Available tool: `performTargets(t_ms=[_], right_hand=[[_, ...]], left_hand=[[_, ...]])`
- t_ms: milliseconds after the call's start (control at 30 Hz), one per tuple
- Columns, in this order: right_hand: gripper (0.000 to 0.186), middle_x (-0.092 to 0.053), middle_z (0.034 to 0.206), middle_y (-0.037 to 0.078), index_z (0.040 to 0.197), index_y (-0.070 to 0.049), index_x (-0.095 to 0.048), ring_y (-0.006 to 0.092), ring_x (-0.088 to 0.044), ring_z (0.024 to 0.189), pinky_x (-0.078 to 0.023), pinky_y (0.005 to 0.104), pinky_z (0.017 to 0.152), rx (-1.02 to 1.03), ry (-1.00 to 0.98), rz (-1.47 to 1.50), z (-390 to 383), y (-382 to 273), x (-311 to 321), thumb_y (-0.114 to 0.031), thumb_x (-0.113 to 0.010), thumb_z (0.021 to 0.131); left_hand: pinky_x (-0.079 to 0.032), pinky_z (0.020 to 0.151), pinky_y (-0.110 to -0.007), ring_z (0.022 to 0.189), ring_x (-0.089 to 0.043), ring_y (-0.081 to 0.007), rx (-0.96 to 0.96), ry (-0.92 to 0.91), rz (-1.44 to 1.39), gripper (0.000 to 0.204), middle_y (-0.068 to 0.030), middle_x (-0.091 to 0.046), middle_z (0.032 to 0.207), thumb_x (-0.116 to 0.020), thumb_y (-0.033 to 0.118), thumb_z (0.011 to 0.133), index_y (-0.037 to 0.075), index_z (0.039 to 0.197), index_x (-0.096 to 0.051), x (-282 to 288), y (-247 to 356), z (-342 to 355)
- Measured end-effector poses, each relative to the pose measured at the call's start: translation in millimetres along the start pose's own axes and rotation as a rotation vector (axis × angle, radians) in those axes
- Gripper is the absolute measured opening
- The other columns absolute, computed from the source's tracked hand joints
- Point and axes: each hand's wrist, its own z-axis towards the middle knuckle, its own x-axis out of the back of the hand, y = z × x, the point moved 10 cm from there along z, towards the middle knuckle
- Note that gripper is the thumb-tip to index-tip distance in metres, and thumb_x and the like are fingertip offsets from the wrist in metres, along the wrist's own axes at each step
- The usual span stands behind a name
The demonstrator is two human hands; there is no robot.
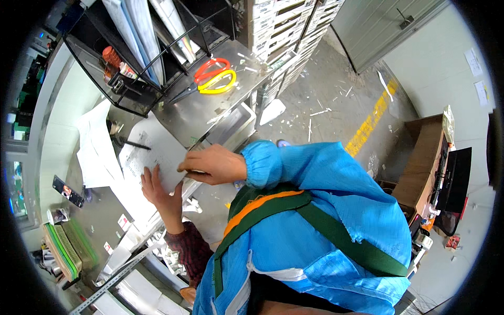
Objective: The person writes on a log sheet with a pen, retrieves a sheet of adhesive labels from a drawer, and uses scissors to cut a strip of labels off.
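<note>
My left hand (160,191) rests with spread fingers on a printed white sheet (139,176) at the left of the centre. My right hand (210,165) is at the sheet's right edge, close to the left thumb, with fingers curled together; what is between them is hidden. A slim dark rod (139,145) lies on the upper part of the sheet. Above, on a metal table (241,79), are red-handled scissors (212,68) and yellow-handled scissors (215,83), beside a black wire rack (126,92) holding folders, papers and small items.
A phone (68,190) is at the far left, above green plastic trays (65,249). Stacked white racks (278,26) stand behind the metal table. A wooden desk (415,170) with a black monitor (451,189) is at the right. Paper scraps litter the floor (331,94).
</note>
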Motion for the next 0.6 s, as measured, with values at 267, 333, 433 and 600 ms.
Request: performTargets(t_ms=[267,333,433,600], right_hand=[[0.031,-0.061,0.095,0.011,0.112,-0.009,-0.061,0.0329,-0.062,0.084,-0.052,0.0410,0.069,-0.009,0.252,-0.013,-66.9,44.0,170.5,-0.012,-0.065,0.082],[0.030,-0.063,0.088,0.012,0.110,-0.008,-0.063,0.0304,-0.063,0.075,-0.052,0.0376,0.065,-0.042,0.469,-0.086,-97.0,63.4,261.1,-0.009,-0.065,0.080],[0.027,-0.063,0.080,0.008,0.108,-0.004,-0.063,0.0148,-0.061,0.065,-0.048,0.0285,0.059,-0.072,0.872,-0.108,-144.7,90.2,389.9,-0.004,-0.064,0.081],[0.036,-0.060,0.094,0.004,0.122,-0.001,-0.054,0.0089,-0.053,0.071,-0.046,0.0235,0.063,0.037,1.264,-0.187,-195.2,89.1,575.6,-0.004,-0.061,0.086]], left_hand=[[-0.026,0.110,-0.046,0.135,-0.034,-0.0367,0.138,0.188,0.069,0.078,-0.0202,-0.040,0.144,-0.081,0.007,0.065,0.006,0.135,-0.046,25.6,40.3,-22.4],[-0.028,0.109,-0.045,0.133,-0.037,-0.0363,0.176,0.314,0.027,0.068,-0.0208,-0.040,0.143,-0.078,0.006,0.070,0.004,0.132,-0.049,25.5,65.9,-20.6],[-0.030,0.108,-0.043,0.130,-0.041,-0.0354,0.248,0.445,-0.061,0.056,-0.0222,-0.043,0.141,-0.072,0.006,0.077,0.000,0.128,-0.051,18.9,105.0,-21.3],[-0.031,0.108,-0.042,0.128,-0.044,-0.0334,0.264,0.443,-0.158,0.045,-0.0212,-0.047,0.137,-0.070,0.007,0.081,-0.001,0.123,-0.055,-34.4,172.3,-32.2]])
